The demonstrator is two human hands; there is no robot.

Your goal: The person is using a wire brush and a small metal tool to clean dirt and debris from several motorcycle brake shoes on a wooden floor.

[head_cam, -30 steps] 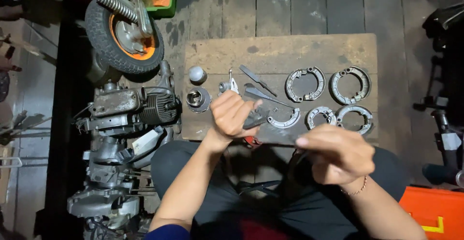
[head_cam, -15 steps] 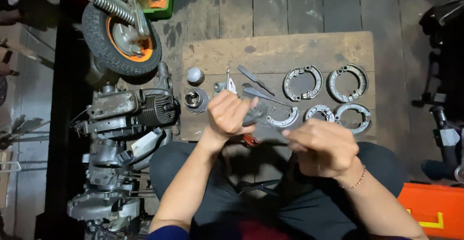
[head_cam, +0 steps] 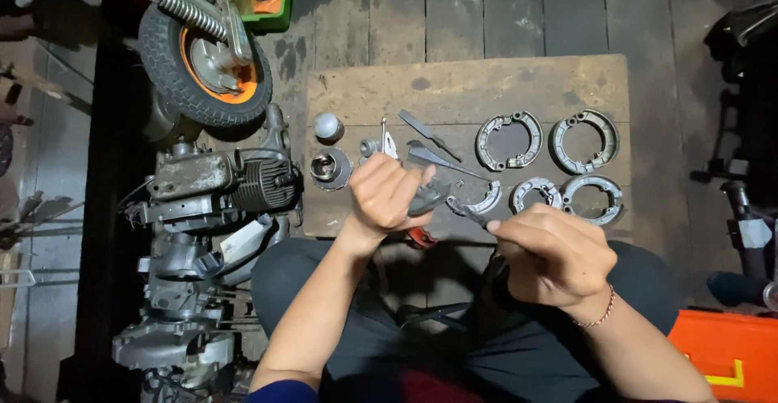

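Both hands drifted slightly left/near vs earlier frames. L hand [head_cam: 391, 196] closed on curved brake shoe [head_cam: 428, 198]. R hand [head_cam: 553, 253] pinches thin tool [head_cam: 468, 211], tip pointing left-far at shoe. Shoe lies just left of tool tip; wooden board [head_cam: 454, 87] beyond.

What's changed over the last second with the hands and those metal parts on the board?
The right hand drew in leftward, bringing its dark slim tool up to the curved grey metal brake shoe gripped in the left hand. The left hand barely moved. The four curved brake shoes on the wooden board stayed put.
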